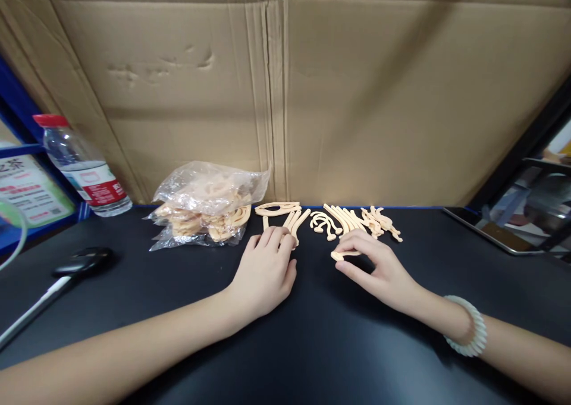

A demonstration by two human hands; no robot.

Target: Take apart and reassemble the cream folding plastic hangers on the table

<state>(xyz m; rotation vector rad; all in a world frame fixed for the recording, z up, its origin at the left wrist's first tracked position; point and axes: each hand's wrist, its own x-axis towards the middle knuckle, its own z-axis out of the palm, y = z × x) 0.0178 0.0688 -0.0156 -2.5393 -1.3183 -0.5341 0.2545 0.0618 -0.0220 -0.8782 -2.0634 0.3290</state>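
Note:
Pale wooden puzzle pieces [339, 219] lie in a row on the black table [312, 345] near the cardboard wall. My right hand [379, 268] pinches a small curved wooden piece [343, 254] between thumb and fingers, just in front of the row. My left hand [265, 271] rests palm down with fingers curled over the near ends of some long thin pieces [297, 219]; whether it grips one is hidden. A white beaded bracelet [470, 333] circles my right wrist.
A clear plastic bag [205, 212] with more wooden pieces sits left of the row. A water bottle [84, 170] stands at far left, a black mouse [82, 260] before it. A tablet [504, 232] lies at right. A cardboard wall [285, 96] closes the back.

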